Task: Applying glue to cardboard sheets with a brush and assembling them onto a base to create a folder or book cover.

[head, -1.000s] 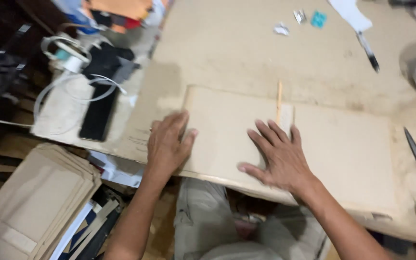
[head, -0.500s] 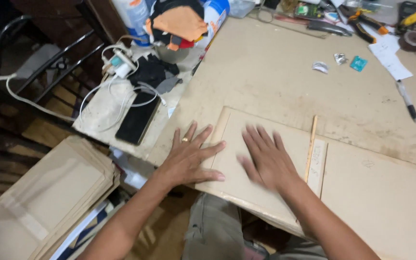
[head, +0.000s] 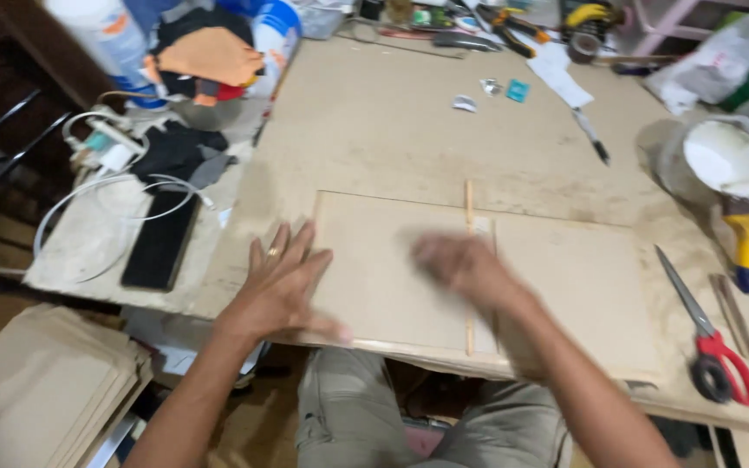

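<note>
Here, what I see:
Left hand (head: 281, 286): fingers spread flat on the pale rectangular fibreboard panel (head: 392, 269), lower centre.
Right hand (head: 461, 264): blurred over the panel; I cannot tell its fingers.

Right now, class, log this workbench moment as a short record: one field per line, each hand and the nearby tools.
Left hand: flat, fingers spread, on the tan board
Right hand: blurred, over the board beside the thin wooden strip
Scissors: red handles, right of the board
Brush: yellow handle, resting by the white paste tub
Phone: black, left edge
</note>
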